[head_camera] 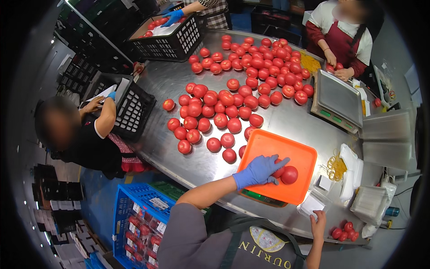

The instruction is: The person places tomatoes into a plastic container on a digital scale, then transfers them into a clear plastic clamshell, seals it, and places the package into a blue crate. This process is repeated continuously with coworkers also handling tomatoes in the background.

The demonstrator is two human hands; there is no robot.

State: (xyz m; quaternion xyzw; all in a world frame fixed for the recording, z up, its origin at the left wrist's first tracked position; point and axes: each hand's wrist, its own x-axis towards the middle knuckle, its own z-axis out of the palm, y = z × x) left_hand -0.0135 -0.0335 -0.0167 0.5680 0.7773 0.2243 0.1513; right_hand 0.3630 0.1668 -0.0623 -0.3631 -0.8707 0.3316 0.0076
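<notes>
My left hand (pixel 263 170), in a blue glove, reaches over an orange plastic tray (pixel 257 148). Its fingers and thumb curve around a tomato (pixel 278 172), partly hidden by the hand. A second tomato (pixel 289 175) lies against the first in the tray. Beneath the tray, a scale (pixel 263 197) with a green display shows at the near edge. Bare and empty, my right hand (pixel 318 222) has its fingers apart just past the table's near edge. Close to its fingertips lies a clear plastic container (pixel 312 203) with a white pad.
Many tomatoes (pixel 208 111) cover the steel table (pixel 161 80). A second scale (pixel 337 97), rubber bands (pixel 336 168) and stacked clear containers (pixel 371 201) stand right. Black crates (pixel 134 109) line the far left; a blue crate (pixel 119 208) holds packed tomatoes. Co-workers (pixel 346 37) handle produce.
</notes>
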